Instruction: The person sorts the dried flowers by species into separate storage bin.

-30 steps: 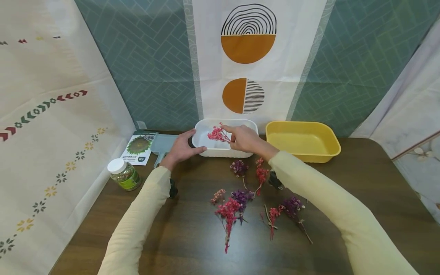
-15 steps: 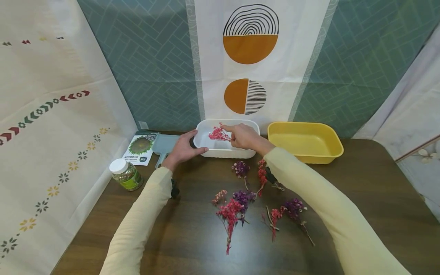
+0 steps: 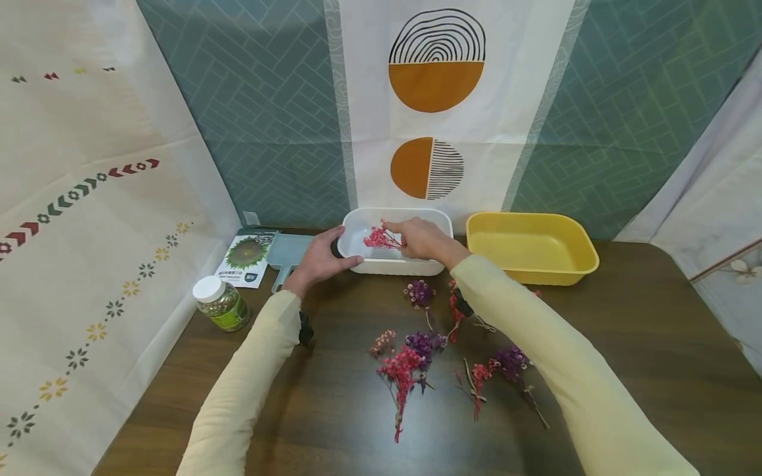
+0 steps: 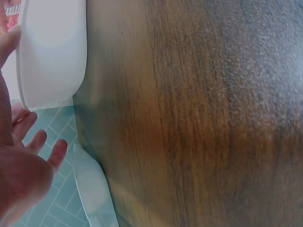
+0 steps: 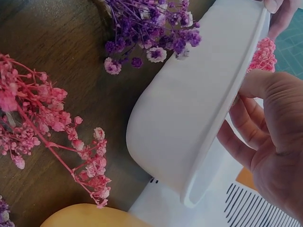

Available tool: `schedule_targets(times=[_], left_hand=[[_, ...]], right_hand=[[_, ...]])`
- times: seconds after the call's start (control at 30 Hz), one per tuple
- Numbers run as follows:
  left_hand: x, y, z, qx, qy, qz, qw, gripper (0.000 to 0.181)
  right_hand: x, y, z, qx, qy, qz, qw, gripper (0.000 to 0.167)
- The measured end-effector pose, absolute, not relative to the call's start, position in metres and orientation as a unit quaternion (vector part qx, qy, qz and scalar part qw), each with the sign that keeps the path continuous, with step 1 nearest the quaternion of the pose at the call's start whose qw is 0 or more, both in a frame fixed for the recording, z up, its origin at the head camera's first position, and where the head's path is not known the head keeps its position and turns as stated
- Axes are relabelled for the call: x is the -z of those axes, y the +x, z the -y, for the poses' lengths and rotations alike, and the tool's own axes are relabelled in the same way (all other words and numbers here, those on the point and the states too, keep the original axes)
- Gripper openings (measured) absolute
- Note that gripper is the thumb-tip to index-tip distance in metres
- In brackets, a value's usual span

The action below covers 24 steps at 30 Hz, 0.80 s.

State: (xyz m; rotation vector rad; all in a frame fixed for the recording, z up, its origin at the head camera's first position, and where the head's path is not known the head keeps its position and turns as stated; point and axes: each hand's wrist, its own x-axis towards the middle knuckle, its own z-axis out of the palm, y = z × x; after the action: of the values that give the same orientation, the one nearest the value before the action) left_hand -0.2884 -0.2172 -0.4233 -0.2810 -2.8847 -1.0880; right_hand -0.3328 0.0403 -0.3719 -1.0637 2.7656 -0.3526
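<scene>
Pinched in my right hand (image 3: 424, 238) is a sprig of pink dried flowers (image 3: 381, 238), its blossoms pointing left inside the white tub (image 3: 397, 266). The right wrist view shows its blossoms (image 5: 263, 56) past the tub's rim, with the stem mostly hidden by the fingers. My left hand (image 3: 322, 256) holds the tub's left end, thumb on the front rim and fingers around the far side. In the left wrist view, the outer fingers (image 4: 57, 153) spread loosely beyond the tub's corner.
Pink sprigs (image 3: 400, 370) and purple sprigs (image 3: 420, 293) lie scattered in front of the tub. A yellow tub (image 3: 530, 274) stands to its right. At the left are a light-blue dustpan-like tool (image 3: 287, 251), a sunflower seed packet (image 3: 245, 259) and a lidded jar (image 3: 223, 305).
The right hand has dipped slightly with the pink sprig, lower into the white tub, and the right forearm has swung inward. The left hand keeps its place on the tub; the view shifts slightly.
</scene>
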Motion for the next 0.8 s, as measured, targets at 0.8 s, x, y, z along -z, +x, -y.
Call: schedule_targets(times=[0.8], left_hand=[[0.424, -0.288, 0.218, 0.35, -0.089, 0.932, 0.017, 0.093]], right_hand=[[0.36, -0.313, -0.067, 0.169, -0.298, -0.939, -0.04, 0.056]])
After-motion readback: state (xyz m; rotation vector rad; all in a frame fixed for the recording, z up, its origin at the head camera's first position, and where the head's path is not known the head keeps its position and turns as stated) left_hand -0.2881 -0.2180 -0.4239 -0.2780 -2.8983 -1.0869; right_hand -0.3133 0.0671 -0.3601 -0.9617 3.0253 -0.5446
